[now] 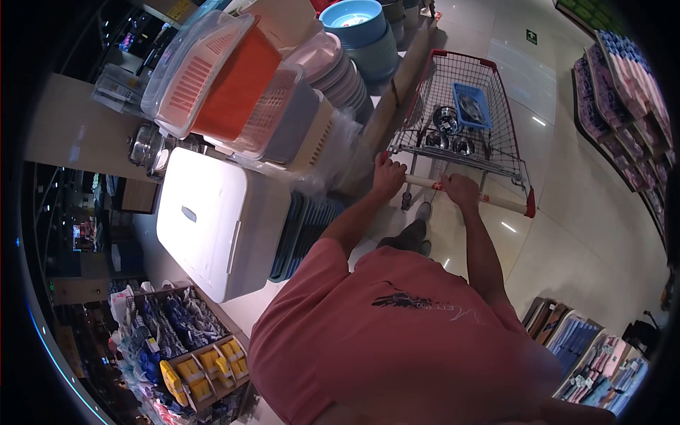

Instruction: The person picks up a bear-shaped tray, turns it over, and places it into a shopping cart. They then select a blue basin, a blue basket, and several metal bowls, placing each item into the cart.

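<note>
Both of my hands are closed around the pale handle (423, 183) of a shopping cart (508, 117). My left hand (388, 176) grips it near its red left end, while my right hand (460, 190) holds it right of the middle. Inside the wire cart is a light blue plastic basket (459, 99) with something shiny or see-through in it. Shiny round metal pieces, among them one like a bowl (446, 120), lie beside the basket toward the handle; their exact kind is hard to make out.
Close on my left stand stacked plastic storage boxes (205, 219), baskets (237, 81) and blue basins (354, 21). A display of folded goods (623, 106) is at the far right. More folded textiles (577, 347) lie at the lower right. Tiled floor (559, 149) runs along the cart's right side.
</note>
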The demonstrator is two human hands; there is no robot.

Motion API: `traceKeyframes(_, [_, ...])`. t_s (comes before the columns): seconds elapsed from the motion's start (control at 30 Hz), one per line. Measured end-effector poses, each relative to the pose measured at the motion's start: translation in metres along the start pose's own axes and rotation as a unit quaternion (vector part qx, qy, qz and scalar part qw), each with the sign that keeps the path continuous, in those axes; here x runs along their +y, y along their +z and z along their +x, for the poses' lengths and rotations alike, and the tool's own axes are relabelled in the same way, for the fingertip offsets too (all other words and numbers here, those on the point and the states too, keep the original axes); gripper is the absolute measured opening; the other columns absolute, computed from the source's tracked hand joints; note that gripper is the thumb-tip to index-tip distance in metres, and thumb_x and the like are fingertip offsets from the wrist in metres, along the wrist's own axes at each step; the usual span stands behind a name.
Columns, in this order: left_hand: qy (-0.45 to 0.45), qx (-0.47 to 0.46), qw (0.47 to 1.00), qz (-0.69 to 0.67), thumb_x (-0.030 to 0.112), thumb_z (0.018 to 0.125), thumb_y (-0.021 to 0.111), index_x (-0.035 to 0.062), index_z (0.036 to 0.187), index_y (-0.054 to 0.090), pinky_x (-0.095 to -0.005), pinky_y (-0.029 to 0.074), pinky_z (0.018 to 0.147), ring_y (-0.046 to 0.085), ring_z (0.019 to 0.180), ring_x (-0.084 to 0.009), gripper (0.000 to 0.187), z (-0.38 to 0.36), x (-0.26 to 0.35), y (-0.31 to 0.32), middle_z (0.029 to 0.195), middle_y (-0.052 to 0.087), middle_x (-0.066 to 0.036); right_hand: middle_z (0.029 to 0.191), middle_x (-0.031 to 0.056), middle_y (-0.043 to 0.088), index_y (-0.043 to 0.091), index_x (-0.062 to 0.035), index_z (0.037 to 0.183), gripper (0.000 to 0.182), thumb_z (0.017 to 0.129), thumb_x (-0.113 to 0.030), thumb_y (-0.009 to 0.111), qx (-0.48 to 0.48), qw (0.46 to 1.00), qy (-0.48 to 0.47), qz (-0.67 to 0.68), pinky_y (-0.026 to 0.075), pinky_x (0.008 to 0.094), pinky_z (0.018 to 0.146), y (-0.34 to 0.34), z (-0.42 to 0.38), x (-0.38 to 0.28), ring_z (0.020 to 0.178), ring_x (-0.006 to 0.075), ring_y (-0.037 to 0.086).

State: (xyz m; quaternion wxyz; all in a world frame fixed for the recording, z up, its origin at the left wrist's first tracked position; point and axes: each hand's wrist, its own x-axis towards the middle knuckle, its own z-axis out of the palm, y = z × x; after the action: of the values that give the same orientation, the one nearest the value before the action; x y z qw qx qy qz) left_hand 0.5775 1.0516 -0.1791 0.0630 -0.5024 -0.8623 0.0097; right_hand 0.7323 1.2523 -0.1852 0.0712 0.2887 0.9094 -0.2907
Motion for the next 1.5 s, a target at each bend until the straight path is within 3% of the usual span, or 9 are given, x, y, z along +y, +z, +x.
traceKeyframes(0.2, [0.014, 0.037, 0.999, -0.017, 0.013, 0.080, 0.060, 0.0135, 0.077, 0.067, -0.0594, 0.031, 0.108, 0.063, 0.083, -0.0232, 0.007, 0.046, -0.016, 0.005, 0.073, 0.064, -0.006, 0.084, 0.0197, 0.071, 0.075, -0.0056, 0.087, 0.063, 0.093, -0.060, 0.045, -0.003, 1.000, 0.001, -0.026, 0.054, 0.0506, 0.075, 0.001, 0.056, 0.009, 0.082, 0.0380, 0.070])
traceKeyframes(0.4, [0.002, 0.028, 0.999, -0.033, 0.011, 0.076, 0.063, 0.0125, 0.071, 0.066, -0.0483, 0.030, 0.110, 0.064, 0.080, -0.0224, 0.006, 0.098, -0.027, 0.009, 0.070, 0.064, -0.006, 0.089, 0.0210, 0.071, 0.076, -0.0086, 0.090, 0.063, 0.093, -0.062, 0.042, -0.039, 0.999, 0.022, -0.014, 0.053, 0.0497, 0.079, -0.030, 0.105, 0.008, 0.088, 0.0398, 0.069])
traceKeyframes(0.47, [-0.009, 0.027, 0.998, -0.054, 0.011, 0.076, 0.063, 0.0133, 0.070, 0.066, -0.0461, 0.030, 0.110, 0.064, 0.079, -0.0220, 0.007, 0.114, -0.031, 0.016, 0.068, 0.064, -0.005, 0.089, 0.0152, 0.073, 0.074, -0.0100, 0.093, 0.060, 0.095, -0.060, 0.040, -0.080, 0.995, 0.063, -0.018, 0.051, 0.0469, 0.083, -0.039, 0.121, 0.008, 0.091, 0.0345, 0.070])
traceKeyframes(0.67, [-0.015, 0.028, 0.997, -0.071, 0.012, 0.078, 0.062, 0.0120, 0.072, 0.067, -0.0461, 0.030, 0.111, 0.065, 0.081, -0.0217, 0.007, 0.164, -0.041, 0.035, 0.069, 0.066, -0.007, 0.102, 0.0149, 0.073, 0.075, -0.0102, 0.098, 0.060, 0.092, -0.062, 0.044, -0.067, 0.991, 0.087, 0.077, 0.050, 0.0456, 0.087, -0.040, 0.190, 0.045, 0.101, 0.0342, 0.068])
traceKeyframes(0.77, [-0.018, 0.022, 0.998, -0.058, 0.013, 0.077, 0.062, 0.0142, 0.070, 0.067, -0.0461, 0.034, 0.109, 0.065, 0.077, -0.0205, 0.009, 0.183, -0.043, 0.040, 0.070, 0.065, -0.005, 0.102, 0.0159, 0.072, 0.075, -0.0097, 0.099, 0.058, 0.092, -0.060, 0.046, -0.058, 0.992, 0.113, 0.009, 0.051, 0.0449, 0.086, -0.052, 0.205, 0.039, 0.101, 0.0344, 0.068])
traceKeyframes(1.0, [-0.027, -0.013, 0.996, -0.085, 0.013, 0.077, 0.063, 0.0132, 0.071, 0.069, -0.0489, 0.024, 0.115, 0.066, 0.086, -0.0226, 0.009, 0.218, -0.046, 0.053, 0.071, 0.066, -0.007, 0.096, 0.0166, 0.072, 0.074, -0.0078, 0.098, 0.047, 0.091, -0.049, 0.053, -0.052, 0.997, 0.054, 0.002, 0.052, 0.0466, 0.082, -0.054, 0.251, 0.064, 0.096, 0.0352, 0.069])
traceKeyframes(1.17, [-0.029, -0.011, 0.996, -0.079, 0.013, 0.077, 0.061, 0.0141, 0.070, 0.068, -0.0470, 0.029, 0.112, 0.065, 0.083, -0.0209, 0.011, 0.242, -0.045, 0.053, 0.071, 0.065, -0.005, 0.092, 0.0183, 0.072, 0.071, -0.0010, 0.104, 0.039, 0.091, -0.037, 0.061, -0.099, 0.989, -0.099, 0.051, 0.053, 0.0410, 0.078, -0.069, 0.286, 0.067, 0.085, 0.0304, 0.071])
traceKeyframes(1.37, [-0.039, 0.003, 0.998, -0.054, 0.013, 0.077, 0.061, 0.0152, 0.070, 0.068, -0.0451, 0.035, 0.107, 0.063, 0.079, -0.0199, 0.010, 0.275, -0.044, 0.063, 0.070, 0.064, -0.002, 0.087, 0.0160, 0.070, 0.067, 0.0065, 0.098, 0.044, 0.097, -0.036, 0.057, -0.207, 0.929, -0.001, 0.307, 0.051, 0.0355, 0.073, -0.077, 0.325, 0.075, 0.078, 0.0217, 0.068])
traceKeyframes(1.5, [-0.038, -0.022, 0.998, -0.051, 0.013, 0.080, 0.059, 0.0147, 0.069, 0.068, -0.0468, 0.033, 0.109, 0.063, 0.081, -0.0207, 0.014, 0.303, -0.046, 0.069, 0.068, 0.064, -0.003, 0.085, 0.0149, 0.070, 0.067, 0.0058, 0.099, 0.045, 0.098, -0.038, 0.055, -0.222, 0.940, -0.088, 0.244, 0.051, 0.0361, 0.074, -0.071, 0.360, 0.094, 0.077, 0.0219, 0.067])
